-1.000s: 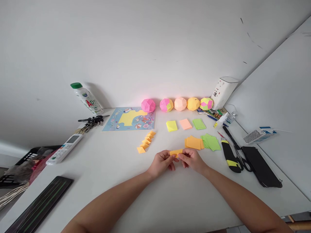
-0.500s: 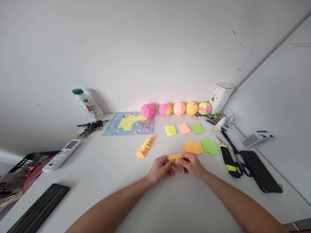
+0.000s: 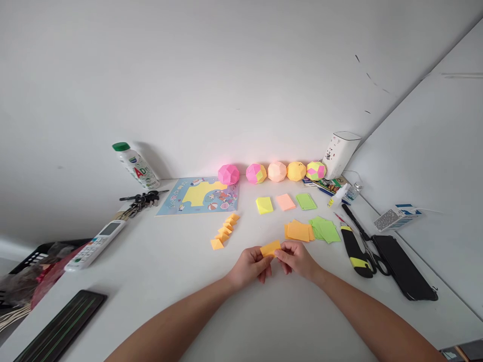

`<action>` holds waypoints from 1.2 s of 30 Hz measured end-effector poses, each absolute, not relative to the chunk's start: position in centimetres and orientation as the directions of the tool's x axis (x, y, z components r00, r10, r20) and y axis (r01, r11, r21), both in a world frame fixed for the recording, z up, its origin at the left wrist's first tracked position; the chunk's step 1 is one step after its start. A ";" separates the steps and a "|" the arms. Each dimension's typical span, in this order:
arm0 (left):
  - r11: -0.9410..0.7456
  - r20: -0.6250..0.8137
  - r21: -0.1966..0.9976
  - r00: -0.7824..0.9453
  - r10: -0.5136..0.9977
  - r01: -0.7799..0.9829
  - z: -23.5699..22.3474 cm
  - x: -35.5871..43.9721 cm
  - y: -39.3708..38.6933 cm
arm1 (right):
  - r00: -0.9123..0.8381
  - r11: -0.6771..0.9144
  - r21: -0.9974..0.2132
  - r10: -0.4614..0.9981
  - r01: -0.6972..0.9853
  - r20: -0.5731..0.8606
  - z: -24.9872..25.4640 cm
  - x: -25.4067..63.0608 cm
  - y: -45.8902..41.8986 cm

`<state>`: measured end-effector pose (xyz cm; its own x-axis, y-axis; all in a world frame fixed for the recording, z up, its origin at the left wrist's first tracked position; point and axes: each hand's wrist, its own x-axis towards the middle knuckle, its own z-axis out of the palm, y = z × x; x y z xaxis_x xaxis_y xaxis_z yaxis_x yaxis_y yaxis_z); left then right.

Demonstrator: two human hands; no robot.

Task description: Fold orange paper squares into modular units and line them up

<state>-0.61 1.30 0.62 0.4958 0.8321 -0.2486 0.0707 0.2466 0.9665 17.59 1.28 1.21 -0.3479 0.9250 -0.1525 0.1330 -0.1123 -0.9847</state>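
An orange sticky note, folded into a narrow strip, is pinched between both hands just above the table. My left hand grips its left end with thumb and fingers closed. At its right end my right hand holds it the same way. Just beyond my right hand lie a loose stack of orange notes and a fanned stack of green notes. Several folded orange paper pieces form a slanting row beyond my left hand.
Several faceted paper balls line the wall. Yellow, pink and green pads sit before them. A utility knife, scissors and a black case lie right. A bottle and remote control are left.
The folded orange note has tilted, its right end now higher than its left. Both hands keep their grip on it. The camera view has shifted slightly.
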 end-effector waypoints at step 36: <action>0.234 -0.230 0.971 0.483 0.845 0.053 0.8 -0.5 0.7 | -0.486 -0.087 -0.994 0.867 0.073 -0.111 0.8 17.6 1.2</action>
